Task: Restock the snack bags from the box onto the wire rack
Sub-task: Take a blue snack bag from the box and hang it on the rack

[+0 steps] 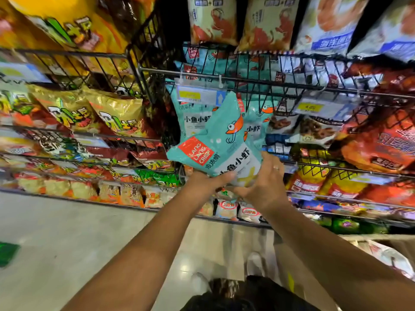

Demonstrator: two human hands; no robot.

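Observation:
I hold a teal snack bag (219,142) with an orange shrimp cartoon and a red label square, tilted, in front of the black wire rack (224,74). My left hand (208,179) grips its bottom edge from below. My right hand (263,178) clasps its lower right corner, a ring on one finger. Behind the bag, more teal bags (190,117) of the same kind stand in the rack's middle basket. The box (386,254) shows only partly at the lower right edge, with a pale bag inside.
Yellow and gold snack bags (112,113) fill the wire shelves on the left. Red bags (381,144) crowd the right side. Price tags (199,95) hang from the basket front. Small packs (226,209) line the lowest shelf. Pale floor lies below, with my shoes (199,283).

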